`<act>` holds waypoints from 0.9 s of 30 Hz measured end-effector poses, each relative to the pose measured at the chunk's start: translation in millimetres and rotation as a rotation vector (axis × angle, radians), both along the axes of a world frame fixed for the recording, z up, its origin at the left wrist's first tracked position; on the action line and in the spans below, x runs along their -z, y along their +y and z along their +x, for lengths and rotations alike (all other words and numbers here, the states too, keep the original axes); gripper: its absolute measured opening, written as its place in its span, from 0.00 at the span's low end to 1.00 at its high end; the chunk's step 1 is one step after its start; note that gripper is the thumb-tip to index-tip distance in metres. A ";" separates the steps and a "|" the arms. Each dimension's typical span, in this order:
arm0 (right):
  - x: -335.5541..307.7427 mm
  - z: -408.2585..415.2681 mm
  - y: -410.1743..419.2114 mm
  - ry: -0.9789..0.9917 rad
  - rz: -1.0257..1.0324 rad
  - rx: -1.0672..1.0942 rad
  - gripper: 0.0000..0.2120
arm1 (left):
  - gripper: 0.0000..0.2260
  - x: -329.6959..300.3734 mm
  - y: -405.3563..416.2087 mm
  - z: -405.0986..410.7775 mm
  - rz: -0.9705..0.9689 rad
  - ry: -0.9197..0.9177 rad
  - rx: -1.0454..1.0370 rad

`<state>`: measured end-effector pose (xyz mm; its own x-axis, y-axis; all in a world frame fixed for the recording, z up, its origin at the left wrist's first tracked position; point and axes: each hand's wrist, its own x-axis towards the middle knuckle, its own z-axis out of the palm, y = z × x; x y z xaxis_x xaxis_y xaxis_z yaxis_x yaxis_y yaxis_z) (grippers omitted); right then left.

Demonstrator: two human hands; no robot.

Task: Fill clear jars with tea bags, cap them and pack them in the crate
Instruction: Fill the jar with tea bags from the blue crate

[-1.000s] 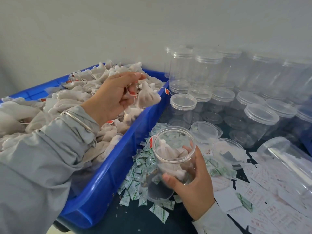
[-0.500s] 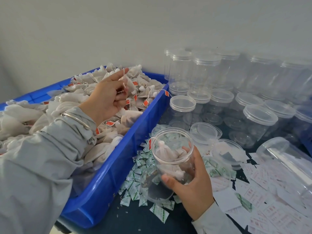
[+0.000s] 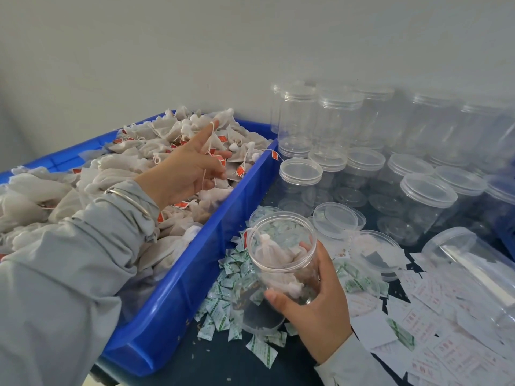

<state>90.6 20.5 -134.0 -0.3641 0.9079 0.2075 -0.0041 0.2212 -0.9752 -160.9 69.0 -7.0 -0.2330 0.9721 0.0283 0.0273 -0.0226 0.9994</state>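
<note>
Your left grip is spread over the heap of tea bags in the blue crate, forefinger out straight, a string looped across the fingers; whether it pinches a bag you cannot tell. Your right grip curls round the open jar, tilted so its mouth faces up and left, toward the crate. A few bags already lie inside. The jar sits right of and nearer you than the left grip, so a picked bag likely travels right and down into that mouth. Capped jars stand beyond on the surface.
</note>
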 end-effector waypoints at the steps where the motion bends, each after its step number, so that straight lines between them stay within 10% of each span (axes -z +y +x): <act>1: 0.1 -0.1 0.1 0.003 0.000 0.001 0.47 | 0.35 -0.2 0.2 0.1 0.021 -0.054 0.001; 6: 1.5 -0.7 0.9 0.010 0.001 0.004 0.47 | 0.11 -3.7 2.3 -4.5 0.098 -0.242 -0.123; 18: 1.7 -0.7 1.1 0.007 0.005 0.016 0.47 | 0.28 -2.0 3.4 -1.0 0.006 -0.210 -0.129; 27: 0.6 -1.7 1.3 0.010 0.000 0.006 0.48 | 0.19 -10.7 -1.1 -5.0 0.035 -0.182 -0.154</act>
<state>88.9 21.9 -134.6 -0.3567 0.9101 0.2110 -0.0131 0.2210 -0.9752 -165.9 67.9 3.6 -0.3826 0.9239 0.0049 -0.1473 -0.0663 0.9869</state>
